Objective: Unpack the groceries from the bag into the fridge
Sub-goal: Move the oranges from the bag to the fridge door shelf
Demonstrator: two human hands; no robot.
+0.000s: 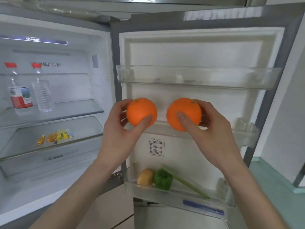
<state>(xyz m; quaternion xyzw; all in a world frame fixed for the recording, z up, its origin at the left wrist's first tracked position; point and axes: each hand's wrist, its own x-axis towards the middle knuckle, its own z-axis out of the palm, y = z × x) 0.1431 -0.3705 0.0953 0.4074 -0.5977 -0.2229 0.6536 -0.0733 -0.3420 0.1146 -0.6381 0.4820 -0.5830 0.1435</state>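
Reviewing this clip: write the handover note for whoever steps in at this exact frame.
Left hand grips one orange; right hand grips a second orange, both held in front of the middle door shelf.
Done: potato, green pepper and a green stalk in the bottom door bin; two bottles on a fridge shelf; snack packets below.
Left: place both oranges. Bag not in view.

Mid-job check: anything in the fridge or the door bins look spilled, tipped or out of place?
Nothing spilled or damaged. Two bottles stand upright on the shelf and snack packets lie loose on the tray below. In the bottom door bin, a green stalk leans diagonally beside the pepper and potato. That is untidy, not wrong.
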